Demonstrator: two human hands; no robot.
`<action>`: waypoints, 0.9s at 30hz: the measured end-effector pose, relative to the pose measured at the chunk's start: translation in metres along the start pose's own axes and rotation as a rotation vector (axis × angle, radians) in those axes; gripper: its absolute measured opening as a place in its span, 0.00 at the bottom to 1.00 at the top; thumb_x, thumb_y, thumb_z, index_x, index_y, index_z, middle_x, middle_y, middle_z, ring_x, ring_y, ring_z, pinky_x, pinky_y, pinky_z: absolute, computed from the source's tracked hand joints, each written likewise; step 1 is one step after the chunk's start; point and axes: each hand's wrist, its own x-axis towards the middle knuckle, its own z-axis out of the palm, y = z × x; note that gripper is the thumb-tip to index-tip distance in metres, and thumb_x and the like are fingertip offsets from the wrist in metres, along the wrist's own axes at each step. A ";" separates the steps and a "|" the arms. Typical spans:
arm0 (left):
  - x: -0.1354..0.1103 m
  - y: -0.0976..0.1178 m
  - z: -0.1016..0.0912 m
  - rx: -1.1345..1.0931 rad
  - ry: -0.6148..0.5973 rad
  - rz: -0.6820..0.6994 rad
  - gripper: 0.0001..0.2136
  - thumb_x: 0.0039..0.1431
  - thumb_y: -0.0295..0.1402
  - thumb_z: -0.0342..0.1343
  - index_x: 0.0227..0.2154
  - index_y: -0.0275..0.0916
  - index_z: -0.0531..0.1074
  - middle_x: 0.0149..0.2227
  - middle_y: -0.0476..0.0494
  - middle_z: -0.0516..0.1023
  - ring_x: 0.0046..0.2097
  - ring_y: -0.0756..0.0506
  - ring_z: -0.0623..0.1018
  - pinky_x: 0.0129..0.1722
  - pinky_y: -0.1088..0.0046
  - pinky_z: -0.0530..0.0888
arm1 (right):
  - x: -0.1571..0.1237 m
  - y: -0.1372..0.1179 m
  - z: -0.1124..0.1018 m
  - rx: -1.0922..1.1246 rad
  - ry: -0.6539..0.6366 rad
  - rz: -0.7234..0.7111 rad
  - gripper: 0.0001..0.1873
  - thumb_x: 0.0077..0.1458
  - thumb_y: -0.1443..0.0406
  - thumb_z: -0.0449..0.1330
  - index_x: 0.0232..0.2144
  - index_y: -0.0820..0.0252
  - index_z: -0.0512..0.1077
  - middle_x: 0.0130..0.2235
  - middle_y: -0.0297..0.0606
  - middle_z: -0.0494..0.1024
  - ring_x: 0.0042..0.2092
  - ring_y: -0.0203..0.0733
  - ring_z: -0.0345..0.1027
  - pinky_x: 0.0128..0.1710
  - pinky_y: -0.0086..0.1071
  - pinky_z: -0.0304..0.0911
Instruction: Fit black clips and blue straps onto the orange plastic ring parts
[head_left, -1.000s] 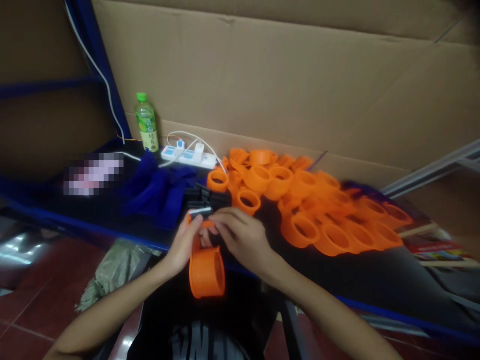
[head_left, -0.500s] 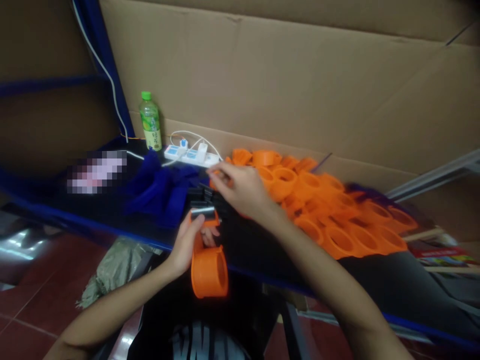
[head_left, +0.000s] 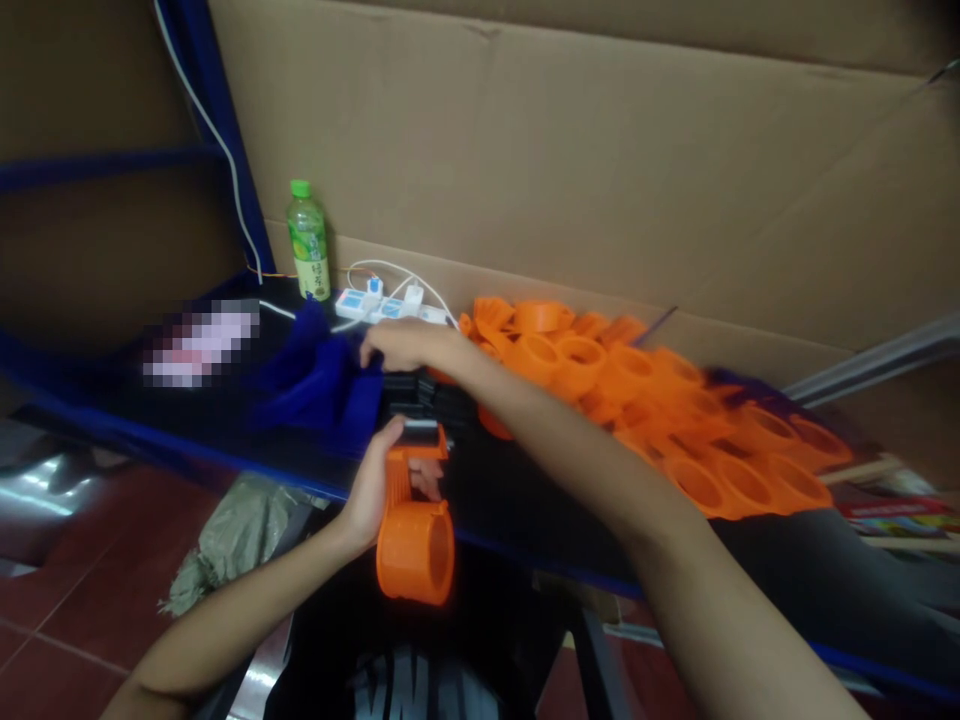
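While the left hand (head_left: pixel 369 490) grips an orange holder (head_left: pixel 409 535) by its stem near the counter (head_left: pixel 540 515) edge, its ring toward six o'clock and a dark cylinder (head_left: pixel 421 434) at its twelve, the right hand (head_left: pixel 401 345) curls beyond some black pieces (head_left: pixel 403 387), also at twelve, near blue cloth (head_left: pixel 319 375) at eleven; whether it pinches anything, I can't tell. More orange holders (head_left: pixel 634 372) heap at two.
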 end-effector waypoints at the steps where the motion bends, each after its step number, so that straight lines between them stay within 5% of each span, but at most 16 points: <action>1: 0.000 0.000 0.000 -0.004 -0.005 -0.010 0.27 0.60 0.55 0.50 0.28 0.32 0.78 0.23 0.39 0.78 0.22 0.45 0.76 0.27 0.68 0.74 | 0.000 0.000 0.000 -0.007 0.010 0.003 0.23 0.46 0.79 0.62 0.41 0.52 0.82 0.44 0.35 0.83 0.37 0.37 0.73 0.35 0.30 0.63; 9: 0.001 0.000 -0.001 0.014 0.000 -0.039 0.30 0.60 0.57 0.48 0.25 0.32 0.78 0.21 0.38 0.77 0.22 0.45 0.76 0.26 0.70 0.73 | -0.008 -0.006 -0.008 -0.013 0.144 -0.010 0.15 0.55 0.75 0.59 0.40 0.59 0.82 0.44 0.39 0.82 0.45 0.41 0.73 0.44 0.33 0.63; 15: 0.003 -0.003 -0.002 -0.018 0.016 -0.050 0.32 0.60 0.59 0.47 0.26 0.31 0.78 0.21 0.38 0.76 0.22 0.46 0.75 0.26 0.71 0.73 | -0.072 -0.013 -0.020 0.376 0.505 0.067 0.09 0.59 0.68 0.62 0.40 0.61 0.81 0.40 0.38 0.83 0.41 0.37 0.75 0.47 0.33 0.68; 21: 0.001 -0.003 0.005 -0.058 -0.022 0.094 0.19 0.59 0.50 0.59 0.39 0.36 0.72 0.25 0.46 0.77 0.24 0.48 0.76 0.28 0.71 0.74 | -0.156 -0.040 0.016 0.916 0.654 0.286 0.13 0.54 0.61 0.67 0.41 0.62 0.81 0.33 0.38 0.82 0.29 0.36 0.74 0.24 0.28 0.70; 27: -0.005 -0.001 0.012 -0.029 -0.061 0.100 0.18 0.58 0.42 0.64 0.45 0.39 0.67 0.24 0.50 0.76 0.24 0.47 0.77 0.31 0.65 0.79 | -0.183 -0.070 0.056 1.077 0.801 0.344 0.14 0.53 0.63 0.69 0.43 0.57 0.81 0.38 0.37 0.84 0.29 0.33 0.75 0.34 0.31 0.75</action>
